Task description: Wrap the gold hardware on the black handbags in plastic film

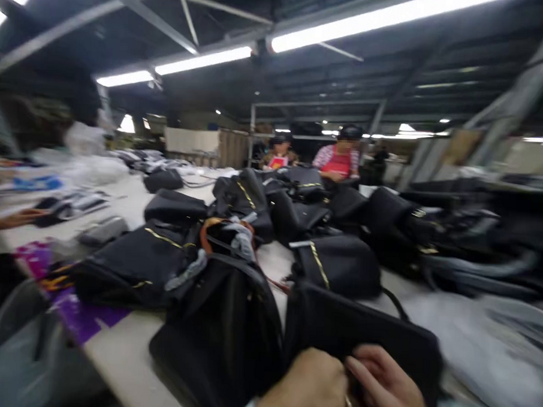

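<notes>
A black bag (360, 321) lies right in front of me, and both my hands are at its near side. My left hand (306, 385) is closed in a fist against the bag. Close beside it, my right hand (392, 386) has thumb and fingers drawn together in a pinch. A small shiny bit shows low between the two hands, but blur and the fingers hide what they grip. To the left stands another black bag (223, 333), with a brown handle (207, 234) and grey wrapping (240, 238) at its top.
Several more black bags with gold zips cover the table (143, 357). Clear plastic (485, 351) lies at the right, purple sheeting (84, 318) at the left edge. A co-worker's hand (21, 218) reaches in from the left. Two people in red aprons (338, 163) are across the table.
</notes>
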Motion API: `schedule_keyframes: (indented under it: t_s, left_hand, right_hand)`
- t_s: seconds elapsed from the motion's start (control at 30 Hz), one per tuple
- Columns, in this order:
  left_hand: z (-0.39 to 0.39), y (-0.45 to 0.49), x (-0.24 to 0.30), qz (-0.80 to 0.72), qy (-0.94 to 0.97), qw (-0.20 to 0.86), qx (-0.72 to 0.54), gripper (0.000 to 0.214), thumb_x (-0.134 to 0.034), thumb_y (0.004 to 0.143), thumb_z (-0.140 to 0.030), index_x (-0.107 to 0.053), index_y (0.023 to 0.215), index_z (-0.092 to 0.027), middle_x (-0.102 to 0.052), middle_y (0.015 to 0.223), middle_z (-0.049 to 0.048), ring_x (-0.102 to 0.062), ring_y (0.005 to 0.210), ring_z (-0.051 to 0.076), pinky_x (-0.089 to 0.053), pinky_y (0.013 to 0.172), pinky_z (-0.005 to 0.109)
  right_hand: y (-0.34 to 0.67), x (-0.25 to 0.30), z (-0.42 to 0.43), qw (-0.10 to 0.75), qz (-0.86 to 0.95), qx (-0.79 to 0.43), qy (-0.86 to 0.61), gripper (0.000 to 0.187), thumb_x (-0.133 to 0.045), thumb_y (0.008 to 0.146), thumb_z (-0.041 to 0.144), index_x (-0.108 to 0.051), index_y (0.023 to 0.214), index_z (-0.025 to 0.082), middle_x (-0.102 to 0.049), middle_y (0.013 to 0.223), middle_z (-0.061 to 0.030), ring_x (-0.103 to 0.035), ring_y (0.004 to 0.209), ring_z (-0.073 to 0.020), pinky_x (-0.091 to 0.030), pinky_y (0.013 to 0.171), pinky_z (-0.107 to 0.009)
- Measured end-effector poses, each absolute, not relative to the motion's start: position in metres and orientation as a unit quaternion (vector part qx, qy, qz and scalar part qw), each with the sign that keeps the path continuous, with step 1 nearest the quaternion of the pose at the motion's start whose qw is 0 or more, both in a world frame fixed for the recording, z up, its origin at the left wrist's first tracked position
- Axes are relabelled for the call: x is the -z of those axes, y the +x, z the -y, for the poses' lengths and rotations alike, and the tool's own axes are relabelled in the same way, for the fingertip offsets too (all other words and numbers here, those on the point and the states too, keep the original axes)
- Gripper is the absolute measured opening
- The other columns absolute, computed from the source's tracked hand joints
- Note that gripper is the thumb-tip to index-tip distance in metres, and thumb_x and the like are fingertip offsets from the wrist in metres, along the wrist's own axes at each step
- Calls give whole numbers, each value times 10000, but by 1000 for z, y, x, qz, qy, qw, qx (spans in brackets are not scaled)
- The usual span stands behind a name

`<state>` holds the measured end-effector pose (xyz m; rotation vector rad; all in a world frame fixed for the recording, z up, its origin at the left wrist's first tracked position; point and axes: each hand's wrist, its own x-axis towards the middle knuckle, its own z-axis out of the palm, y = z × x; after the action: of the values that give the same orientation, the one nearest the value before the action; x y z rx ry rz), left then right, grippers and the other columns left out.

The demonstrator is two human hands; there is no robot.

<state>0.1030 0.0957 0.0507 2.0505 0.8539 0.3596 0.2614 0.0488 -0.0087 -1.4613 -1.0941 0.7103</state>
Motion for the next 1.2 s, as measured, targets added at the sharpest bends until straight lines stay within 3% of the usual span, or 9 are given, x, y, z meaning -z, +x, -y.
schedule_keyframes:
  t_s: [0.1,0.23,0.37,0.43,0.53,0.83,1.03,1.2]
  left_hand:
    - [-83,134,-47,-342,830,428,-104,298,-435,883,-124,-640,672,-171,-654,665,15,-612,666,179,-449,676,311]
    - [-88,137,-53,-359,844,391,-78,285,-405,748,-102,-644,613,-178,-667,634,33,-612,667,195,-380,616,289]
    - [-80,144,-58,-415,849,318,-68,313,-488,836,-342,-661,640,-170,-675,640,65,-620,650,223,-343,573,301]
    - [-75,151,-59,-449,852,264,-55,385,-565,803,-512,-689,698,-164,-705,702,102,-653,693,270,-355,589,318]
    - [-75,159,-60,-467,859,210,-12,381,-654,721,-557,-705,726,-179,-724,738,103,-672,719,294,-343,579,314]
    - [-93,151,-59,-373,872,316,19,247,-659,696,-372,-512,591,-204,-486,594,-50,-468,585,135,-236,535,264]
    - [-97,150,-58,-328,865,380,22,178,-612,684,-274,-464,614,-202,-398,603,-69,-401,588,113,-250,535,248]
    - [-102,145,-59,-321,858,399,32,156,-593,691,-288,-472,644,-202,-410,625,-63,-405,607,120,-272,536,240]
  right_hand:
    - [286,3,-25,580,430,-316,-615,446,-731,735,626,-571,748,210,-465,525,72,-380,422,-88,-275,401,-237]
    - [286,-5,-33,596,421,-337,-595,304,-706,785,469,-561,763,203,-415,503,104,-329,421,-75,-251,422,-219]
    - [286,-7,-32,609,427,-365,-561,213,-676,804,374,-559,770,199,-441,525,98,-332,433,-75,-253,439,-216]
    - [288,-5,-32,621,425,-362,-549,220,-687,788,363,-545,746,201,-454,557,88,-362,476,-82,-273,467,-215]
    - [290,0,-33,635,422,-359,-539,241,-693,769,368,-521,720,207,-439,571,87,-365,499,-88,-279,479,-220]
    - [291,-2,-33,649,423,-373,-510,207,-681,786,324,-515,744,209,-435,596,86,-370,513,-88,-275,486,-226]
    - [291,-3,-32,649,420,-384,-505,207,-685,780,320,-516,749,206,-467,611,75,-405,533,-90,-302,498,-219]
    - [291,-2,-32,647,422,-394,-499,185,-676,788,303,-517,757,212,-463,581,89,-349,463,-68,-257,441,-210]
